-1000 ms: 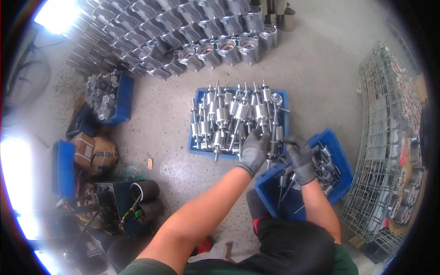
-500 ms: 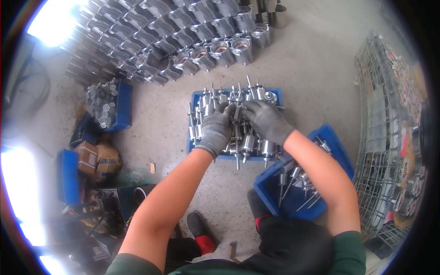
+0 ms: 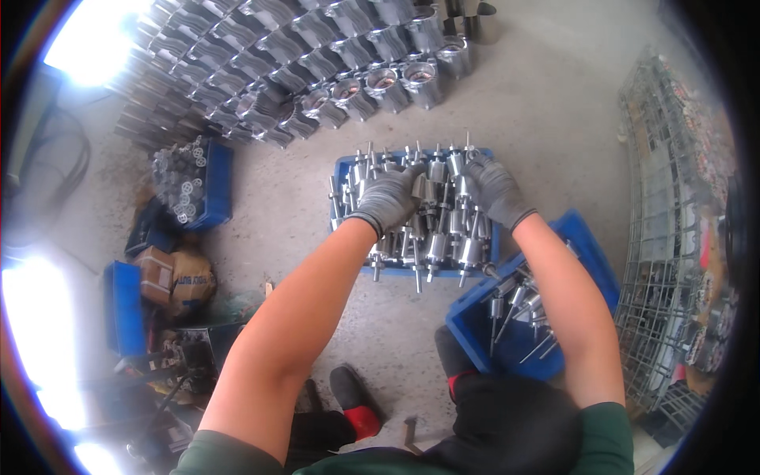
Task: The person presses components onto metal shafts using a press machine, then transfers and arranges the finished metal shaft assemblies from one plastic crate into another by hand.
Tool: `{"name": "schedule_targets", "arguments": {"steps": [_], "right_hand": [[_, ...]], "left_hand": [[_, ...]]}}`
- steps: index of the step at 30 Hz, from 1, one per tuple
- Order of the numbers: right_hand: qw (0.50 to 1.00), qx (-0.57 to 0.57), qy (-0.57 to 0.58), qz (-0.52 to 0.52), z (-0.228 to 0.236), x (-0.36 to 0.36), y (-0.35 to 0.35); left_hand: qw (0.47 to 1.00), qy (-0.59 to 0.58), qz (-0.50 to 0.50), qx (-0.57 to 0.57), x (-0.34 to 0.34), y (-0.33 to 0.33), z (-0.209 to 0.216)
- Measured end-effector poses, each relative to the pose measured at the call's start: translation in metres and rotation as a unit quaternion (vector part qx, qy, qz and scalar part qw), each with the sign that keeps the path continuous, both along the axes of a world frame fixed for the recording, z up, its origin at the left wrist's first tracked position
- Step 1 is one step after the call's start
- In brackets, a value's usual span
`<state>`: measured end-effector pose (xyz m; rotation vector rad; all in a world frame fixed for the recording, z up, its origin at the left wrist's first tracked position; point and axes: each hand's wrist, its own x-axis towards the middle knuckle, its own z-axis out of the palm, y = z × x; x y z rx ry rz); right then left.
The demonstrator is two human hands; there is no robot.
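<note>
A blue crate (image 3: 492,237) in front of me is packed with metal motor rotors (image 3: 470,250), steel cylinders on thin shafts, many standing on end. My left hand (image 3: 388,198), in a grey glove, reaches over the crate's middle left, its fingers closed about a rotor (image 3: 418,188) among the others. At the far right corner, my gloved right hand (image 3: 497,190) has its fingers curled round another rotor whose shaft pokes up past the fingertips. The gloves partly hide both grips.
A second blue crate (image 3: 467,321) with fewer rotors stands tilted under my right forearm. Rows of finned metal housings (image 3: 340,59) fill the far left. A wire cage (image 3: 653,261) runs along the right. Blue bins (image 3: 218,186) and cardboard boxes (image 3: 155,273) sit at the left.
My hands, close together over the crate's middle before, have moved apart. The right one went to the far right corner; the left one shifted slightly right.
</note>
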<state>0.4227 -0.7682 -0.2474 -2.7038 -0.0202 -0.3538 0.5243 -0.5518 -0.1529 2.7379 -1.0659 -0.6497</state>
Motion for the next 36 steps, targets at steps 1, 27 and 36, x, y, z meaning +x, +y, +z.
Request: {"name": "schedule_targets", "arguments": {"steps": [1,27,36], "right_hand": [[1.000,-0.003,0.001,-0.003,-0.006,-0.003,-0.003],[0.997,0.065,-0.022,-0.035,0.003,-0.043,0.034],[0.998,0.054,0.009,-0.016,0.002,-0.022,0.023]], "left_hand": [[1.000,0.009,0.007,0.005,0.000,-0.003,0.001],[0.997,-0.023,0.051,-0.045,-0.011,-0.043,-0.046],[0.982,0.040,0.118,-0.143,-0.006,-0.028,-0.035]]}}
